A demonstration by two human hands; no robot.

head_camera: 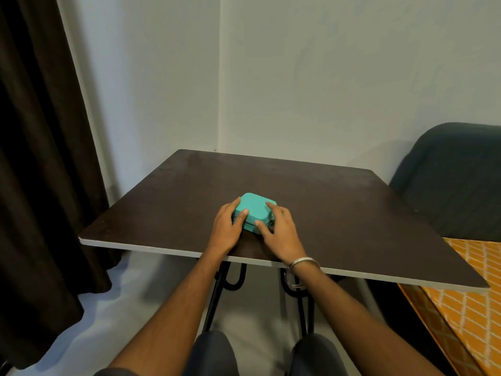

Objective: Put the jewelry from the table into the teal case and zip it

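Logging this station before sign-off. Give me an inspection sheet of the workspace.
Surface: dark table, bare apart from the case.
Job's things: teal case lies closed; no loose jewelry seen.
Clutter: nothing seen.
Grippers: left hand and right hand both grip the case's sides; bangle on the right wrist.
Cables: nothing seen.
Surroundings: dark curtain left, dark chair right, orange patterned fabric beneath it.

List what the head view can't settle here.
- Zipper state: the teal case looks closed, but the left hand and right hand cover its sides.
- Case contents: hidden by the lid.
- Zipper pull: too small to find.
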